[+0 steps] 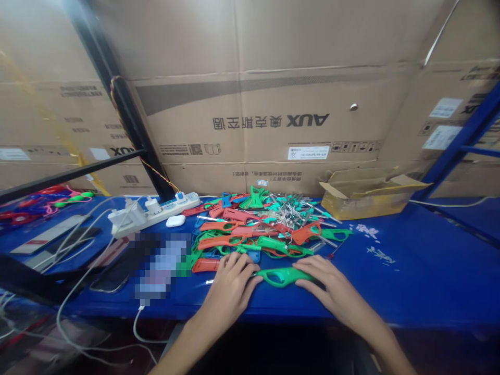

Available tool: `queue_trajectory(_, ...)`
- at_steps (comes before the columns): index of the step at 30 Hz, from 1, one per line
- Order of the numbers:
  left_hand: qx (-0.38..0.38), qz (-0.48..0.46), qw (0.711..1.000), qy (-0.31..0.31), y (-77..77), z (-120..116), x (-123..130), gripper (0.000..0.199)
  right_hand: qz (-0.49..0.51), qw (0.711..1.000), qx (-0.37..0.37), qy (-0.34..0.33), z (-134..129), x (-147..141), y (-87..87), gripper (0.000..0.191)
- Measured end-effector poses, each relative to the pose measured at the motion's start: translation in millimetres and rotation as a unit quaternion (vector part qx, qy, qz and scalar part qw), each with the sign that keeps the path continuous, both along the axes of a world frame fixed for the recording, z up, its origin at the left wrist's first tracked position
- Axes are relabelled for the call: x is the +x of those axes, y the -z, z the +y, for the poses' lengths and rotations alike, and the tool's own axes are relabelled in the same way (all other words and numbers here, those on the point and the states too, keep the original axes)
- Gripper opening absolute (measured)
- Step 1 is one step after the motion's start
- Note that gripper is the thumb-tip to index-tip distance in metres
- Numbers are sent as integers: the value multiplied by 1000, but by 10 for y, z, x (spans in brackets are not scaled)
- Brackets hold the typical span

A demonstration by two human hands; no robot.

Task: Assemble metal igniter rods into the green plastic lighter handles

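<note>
A green long-nosed lighter (278, 277) with a trigger loop lies level between my two hands, near the front of the blue table. My left hand (235, 276) is closed at its thin nose end, where a bit of metal shows beside the fingers. My right hand (326, 278) grips the handle end, thumb below and fingers on top. Just behind my hands is a pile of orange and green lighter bodies (221, 241). Farther back lie loose metal-tipped inner parts with thin wires (291, 211). The tips of my left fingers overlap an orange body at the pile's front.
A small open carton (367, 200) stands at the back right. On the left are a power strip (172, 208) with chargers, a white earbud case (175, 221), phones and trailing white cables (64, 302). White scraps (369, 232) lie right of the pile. Large cardboard (265, 94) walls the back.
</note>
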State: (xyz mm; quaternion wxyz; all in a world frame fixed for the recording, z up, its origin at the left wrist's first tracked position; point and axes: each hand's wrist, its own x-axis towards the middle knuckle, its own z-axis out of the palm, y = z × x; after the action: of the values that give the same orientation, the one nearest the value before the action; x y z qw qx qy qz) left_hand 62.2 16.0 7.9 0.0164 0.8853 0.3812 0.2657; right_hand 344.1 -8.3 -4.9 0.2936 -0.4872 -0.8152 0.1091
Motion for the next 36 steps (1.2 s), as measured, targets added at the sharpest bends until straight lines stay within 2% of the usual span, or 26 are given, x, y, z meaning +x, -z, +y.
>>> queue_trajectory(10, 33, 11, 999, 14, 23, 24, -22, 21, -42, 999, 26, -10, -15, -31, -105, 26)
queue_trajectory(17, 128, 72, 988, -44, 143, 30, 53, 11, -85, 995, 58, 2, -28, -53, -92, 23)
queue_trajectory(23, 136, 35, 989, -37, 130, -11, 70, 12, -107, 985, 138, 0, -55, -133, -57, 28)
queue_trajectory(27, 151, -6, 987, -55, 116, -71, 113, 17, -168, 959, 227, 37, -42, -335, 1, 31)
queue_trajectory(32, 161, -5, 985, -59, 9, -67, 54, 23, -222, 937, 266, 49, 7, -427, 57, 24)
queue_trajectory(35, 158, 17, 986, -49, -133, -1, -151, 47, -208, 937, 278, 44, 20, -376, 58, 23)
queue_trajectory(36, 152, 24, 987, -42, -178, 25, -237, 47, -203, 939, 276, 41, 22, -360, 55, 24)
